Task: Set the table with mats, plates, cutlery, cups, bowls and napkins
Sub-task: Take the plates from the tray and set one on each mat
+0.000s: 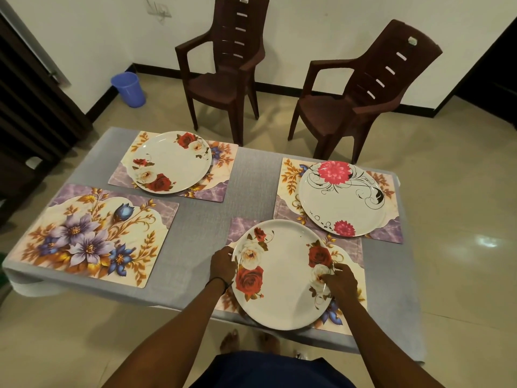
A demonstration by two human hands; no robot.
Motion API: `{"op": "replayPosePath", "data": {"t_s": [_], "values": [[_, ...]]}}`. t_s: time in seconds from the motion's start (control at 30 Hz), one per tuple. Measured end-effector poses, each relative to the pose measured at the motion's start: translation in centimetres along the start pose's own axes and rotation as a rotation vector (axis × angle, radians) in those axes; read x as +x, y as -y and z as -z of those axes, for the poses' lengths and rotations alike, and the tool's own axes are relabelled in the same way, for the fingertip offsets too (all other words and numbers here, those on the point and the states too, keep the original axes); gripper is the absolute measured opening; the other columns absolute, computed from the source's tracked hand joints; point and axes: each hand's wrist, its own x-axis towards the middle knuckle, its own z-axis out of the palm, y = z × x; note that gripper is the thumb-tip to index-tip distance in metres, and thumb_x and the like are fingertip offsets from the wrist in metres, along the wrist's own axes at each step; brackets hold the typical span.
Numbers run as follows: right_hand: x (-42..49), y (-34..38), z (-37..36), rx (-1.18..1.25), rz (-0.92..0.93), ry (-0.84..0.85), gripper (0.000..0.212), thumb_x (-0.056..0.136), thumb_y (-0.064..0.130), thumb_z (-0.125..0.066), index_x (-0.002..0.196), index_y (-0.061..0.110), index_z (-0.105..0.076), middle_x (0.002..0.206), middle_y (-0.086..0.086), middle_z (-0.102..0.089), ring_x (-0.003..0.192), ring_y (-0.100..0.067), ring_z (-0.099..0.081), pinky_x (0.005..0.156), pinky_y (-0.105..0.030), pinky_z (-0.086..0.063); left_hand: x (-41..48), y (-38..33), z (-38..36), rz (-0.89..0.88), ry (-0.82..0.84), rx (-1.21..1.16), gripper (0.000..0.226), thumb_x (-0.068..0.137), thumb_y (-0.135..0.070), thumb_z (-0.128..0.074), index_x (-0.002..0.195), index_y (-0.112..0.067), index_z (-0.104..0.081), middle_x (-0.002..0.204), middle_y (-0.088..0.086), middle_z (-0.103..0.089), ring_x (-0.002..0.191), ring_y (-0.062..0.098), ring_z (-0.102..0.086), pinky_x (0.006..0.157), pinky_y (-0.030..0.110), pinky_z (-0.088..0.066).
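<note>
Head view of 1 table setting in progress. The near plate [282, 278], white with red and white roses, sits over the near-right mat [349, 253] at the table edge closest to the person; whether it rests fully on the mat or is held just above it cannot be told. The left hand [222, 264] grips the plate's left rim, fingers curled round the edge; a dark band [216, 281] circles that wrist. The right hand [340, 281] holds the right rim, thumb on the upper face and fingers bent at the edge.

3 further mats lie on the grey tablecloth [251, 186]. The near-left mat [92, 233] shows its whole print of purple and blue flowers with gold leaves. The far-left mat [223, 163] carries a rose plate [169, 162] of the same pattern as the held one. The far-right mat [288, 186] carries a pink-flower plate [342, 198] with black scrolls; its corner lies just beside the near-right mat.

Beyond the table, 2 brown plastic armchairs stand on the tiled floor by the white wall: the left chair [223, 79] and the right chair [358, 102]. A blue bucket [129, 89] stands in the corner to their left. The person's bare feet [230, 340] show below the table edge.
</note>
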Motion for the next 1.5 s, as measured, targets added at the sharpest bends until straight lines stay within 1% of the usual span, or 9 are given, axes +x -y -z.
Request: {"op": "replayPosePath", "data": {"t_s": [0.1, 0.27, 0.73, 0.87, 0.97, 1.07, 1.2, 1.37, 1.5], "values": [[0.1, -0.2, -0.3, -0.064, 0.027, 0.015, 0.044, 0.087, 0.025, -0.072, 0.126, 0.010, -0.057, 0.120, -0.013, -0.067, 0.108, -0.035, -0.064, 0.094, -0.040, -0.049, 0.2, 0.2, 0.2, 0.021, 0.030, 0.009, 0.018, 0.088, -0.011, -0.064, 0.104, -0.006, -0.071, 0.100, 0.013, -0.073, 0.092, 0.030, -0.068, 0.076, 0.032, -0.053], [0.4, -0.8, -0.3, -0.117, 0.059, 0.032, 0.051, 0.088, 0.025, -0.073, 0.131, 0.010, -0.053, 0.126, -0.015, -0.064, 0.113, -0.035, -0.061, 0.096, -0.042, -0.048, -0.1, 0.5, 0.4, 0.019, 0.073, 0.085, 0.023, 0.094, -0.027, -0.059, 0.113, -0.014, -0.063, 0.103, 0.008, -0.071, 0.091, 0.024, -0.066, 0.080, 0.034, -0.054], [1.1, -1.6, 0.4, -0.079, 0.029, -0.103, 0.032, 0.094, 0.018, -0.064, 0.122, 0.003, -0.058, 0.123, -0.020, -0.064, 0.113, -0.038, -0.060, 0.101, -0.045, -0.045, 0.1, 0.3, -0.6, 0.034, 0.104, 0.108, 0.019, 0.091, -0.020, -0.060, 0.109, -0.016, -0.063, 0.105, 0.007, -0.071, 0.088, 0.023, -0.063, 0.071, 0.026, -0.046], [0.8, -2.4, 2.1, -0.010, -0.011, -0.169, 0.028, 0.095, 0.014, -0.060, 0.121, 0.005, -0.057, 0.117, -0.019, -0.065, 0.109, -0.039, -0.061, 0.095, -0.046, -0.049, -0.3, -0.1, -2.3, 0.000, 0.161, 0.143, 0.022, 0.088, -0.033, -0.064, 0.106, -0.021, -0.063, 0.108, 0.002, -0.069, 0.095, 0.025, -0.063, 0.080, 0.031, -0.050], [0.7, -2.7, 3.1, -0.011, -0.021, -0.169, 0.030, 0.094, 0.019, -0.062, 0.121, 0.009, -0.054, 0.116, -0.017, -0.065, 0.107, -0.037, -0.062, 0.094, -0.049, -0.050, -0.3, 0.0, -3.8, -0.016, 0.155, 0.151, 0.024, 0.086, -0.044, -0.060, 0.099, -0.024, -0.063, 0.101, 0.000, -0.069, 0.091, 0.024, -0.064, 0.079, 0.036, -0.054], [0.8, -3.2, 3.4, -0.011, -0.001, -0.147, 0.033, 0.092, 0.021, -0.066, 0.121, 0.010, -0.055, 0.117, -0.016, -0.065, 0.109, -0.036, -0.062, 0.096, -0.047, -0.050, -0.4, -0.8, -3.9, -0.026, 0.148, 0.140, 0.020, 0.088, -0.037, -0.063, 0.098, -0.020, -0.063, 0.100, 0.003, -0.070, 0.091, 0.025, -0.064, 0.078, 0.034, -0.053], [0.6, -3.3, 3.0, -0.016, 0.069, -0.131, 0.028, 0.095, 0.024, -0.064, 0.118, 0.007, -0.062, 0.117, -0.016, -0.068, 0.109, -0.033, -0.064, 0.098, -0.044, -0.049, -0.6, -1.6, -2.9, -0.022, 0.131, 0.114, 0.028, 0.088, -0.028, -0.067, 0.111, -0.012, -0.064, 0.110, 0.010, -0.069, 0.098, 0.029, -0.063, 0.083, 0.035, -0.050], [0.3, -2.8, 2.8, 0.017, 0.125, -0.149, 0.028, 0.096, 0.020, -0.062, 0.120, 0.005, -0.063, 0.119, -0.016, -0.067, 0.111, -0.035, -0.063, 0.100, -0.045, -0.047, -1.1, -2.2, -2.1, -0.024, 0.163, 0.064, 0.030, 0.087, -0.029, -0.069, 0.113, -0.014, -0.065, 0.112, 0.009, -0.070, 0.099, 0.027, -0.064, 0.089, 0.037, -0.051], [0.5, -2.7, 2.7, 0.036, 0.058, -0.153, 0.028, 0.094, 0.021, -0.065, 0.117, 0.005, -0.064, 0.116, -0.016, -0.069, 0.109, -0.036, -0.064, 0.098, -0.048, -0.049, -1.7, -1.9, -2.2, -0.017, 0.149, 0.012, 0.039, 0.084, -0.039, -0.066, 0.115, -0.015, -0.069, 0.113, 0.007, -0.071, 0.103, 0.027, -0.065, 0.093, 0.039, -0.052]]}}
